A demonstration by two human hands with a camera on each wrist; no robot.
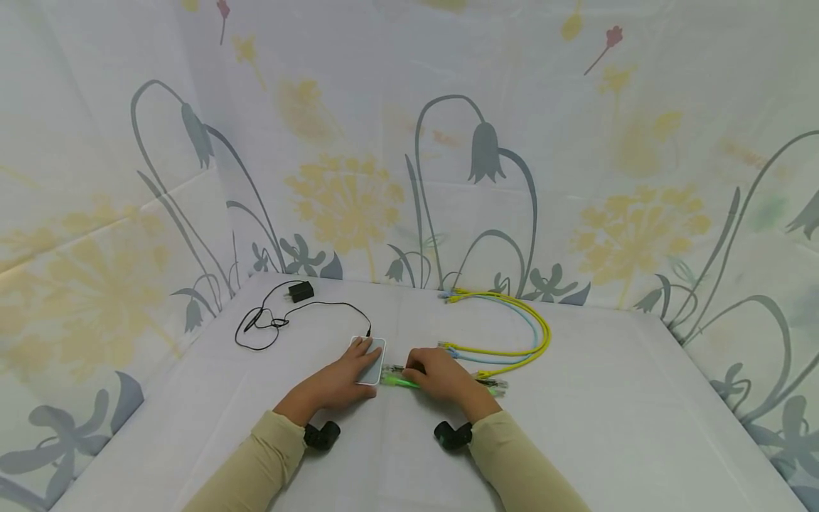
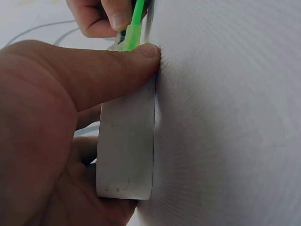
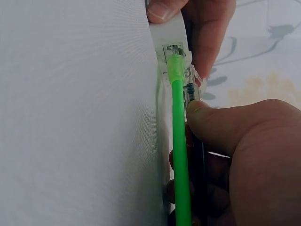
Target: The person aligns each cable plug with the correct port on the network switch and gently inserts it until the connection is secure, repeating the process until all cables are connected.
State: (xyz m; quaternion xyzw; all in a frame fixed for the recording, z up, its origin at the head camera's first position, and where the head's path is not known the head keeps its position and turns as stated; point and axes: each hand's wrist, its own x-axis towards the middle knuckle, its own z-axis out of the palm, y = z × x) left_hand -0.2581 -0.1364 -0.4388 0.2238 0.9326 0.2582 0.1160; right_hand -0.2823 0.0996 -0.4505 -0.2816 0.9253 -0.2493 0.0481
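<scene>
A small white network box (image 1: pixel 379 373) with a grey top lies on the cloth. My left hand (image 1: pixel 335 380) grips it, thumb along the near side and fingers over the top and far side. The green network cable (image 3: pixel 178 136) has its plug at a port in the box's right side, seen in the right wrist view. Beside it, my right hand (image 1: pixel 441 373) pinches a black network cable (image 3: pixel 200 165) just behind its clear plug (image 3: pixel 190 84). That plug is close to the box; whether it sits in a port cannot be told.
A black power adapter (image 1: pixel 301 291) lies at the back left, its thin black cord (image 1: pixel 329 304) running to the box's far edge. Yellow cables (image 1: pixel 540 320) and a light blue cable (image 1: pixel 534 331) curve at the back right. Flower-printed sheets (image 1: pixel 441 213) wall in the white cloth surface (image 1: pixel 640 427).
</scene>
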